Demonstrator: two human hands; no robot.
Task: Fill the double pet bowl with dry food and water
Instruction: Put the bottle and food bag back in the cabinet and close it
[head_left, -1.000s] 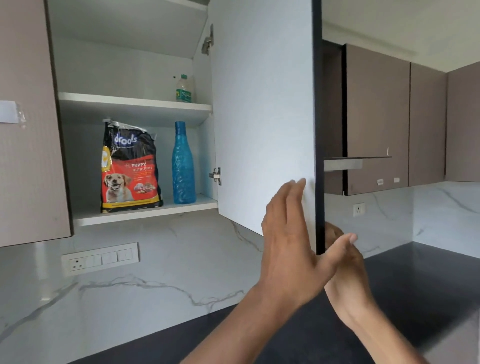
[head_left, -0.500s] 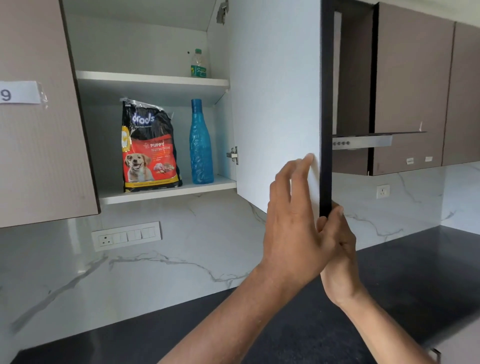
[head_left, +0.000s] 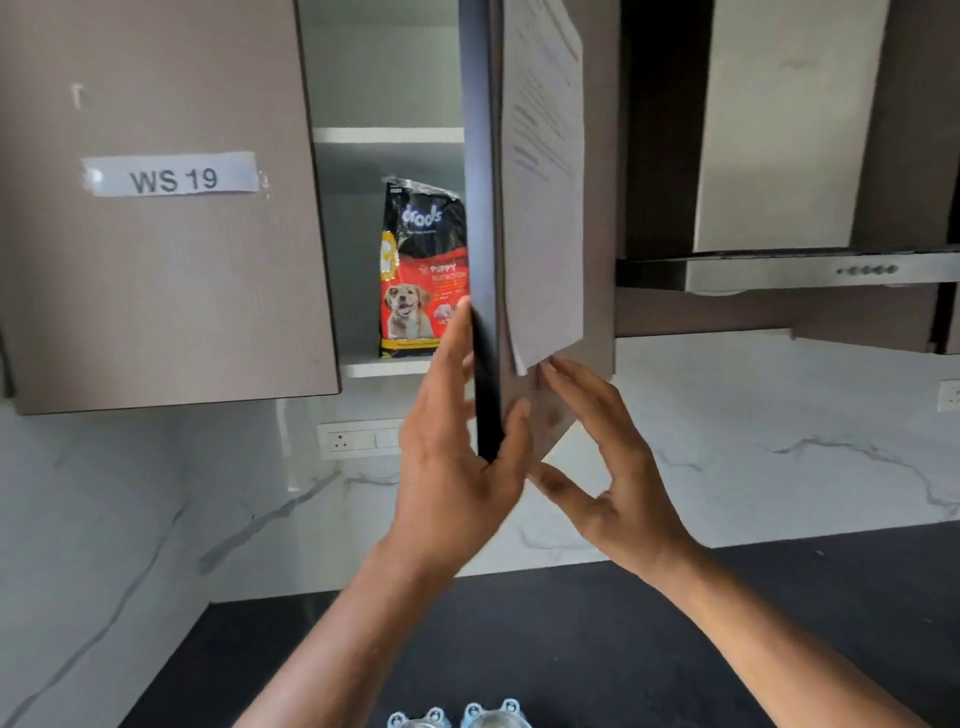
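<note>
A black and red bag of puppy food (head_left: 421, 270) stands upright on the lower shelf of the wall cabinet. The cabinet door (head_left: 480, 156) is seen edge-on and hides the bag's right side. My left hand (head_left: 452, 467) holds the door's lower edge, fingers on the inner face and thumb over the outer side. My right hand (head_left: 613, 478) rests its straight fingertips on the outer face near the bottom corner. Something with blue paw marks (head_left: 457, 719) shows at the bottom edge of the view; I cannot tell whether it is the bowl.
A printed sheet (head_left: 545, 182) is stuck to the door's outer face. A closed cabinet labelled WS 19 (head_left: 171, 179) hangs on the left and a range hood (head_left: 779, 270) on the right. Below lie a wall socket (head_left: 358, 440) and the black counter (head_left: 571, 649).
The door has swung partway toward shut and now hides the blue bottle. My right hand has come from behind the door onto its outer face. The view has shifted to the right.
</note>
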